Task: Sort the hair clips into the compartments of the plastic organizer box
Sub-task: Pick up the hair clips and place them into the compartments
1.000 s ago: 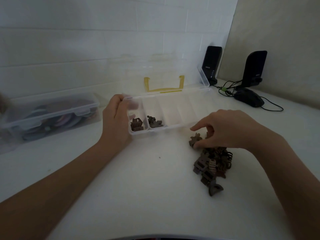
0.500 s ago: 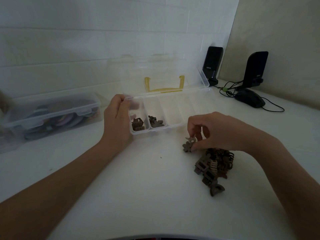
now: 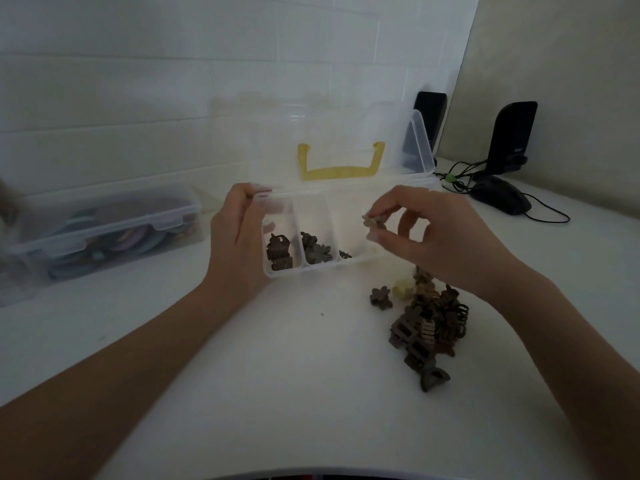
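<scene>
1. My left hand [image 3: 239,244] grips the left end wall of the clear plastic organizer box [image 3: 313,268]. The fingers curl over the rim and the thumb presses the outside. I judge this keeps the light box from sliding on the white table [image 3: 277,375] while I drop things in.

2. The box lid [image 3: 346,143] stands open behind, its yellow handle showing through, so every compartment is reachable from above.

3. My right hand [image 3: 433,237] pinches one small flower-shaped hair clip [image 3: 371,221] between thumb and fingertips, closed firmly on it. It hovers above the third compartment from the left, clear of the box.

4. The leftmost compartment holds dark rectangular clips [image 3: 278,252]. The second holds flower-shaped clips [image 3: 316,251]. A tiny dark clip [image 3: 344,254] lies at the front of the third. The held clip looks like the second group, so I judge it belongs there, slightly left of where it hangs now.

5. The unsorted pile of brown clips [image 3: 429,327] lies on the table just below my right wrist, close for quick reaching. One flower clip [image 3: 380,297] sits apart at its left edge.
</scene>
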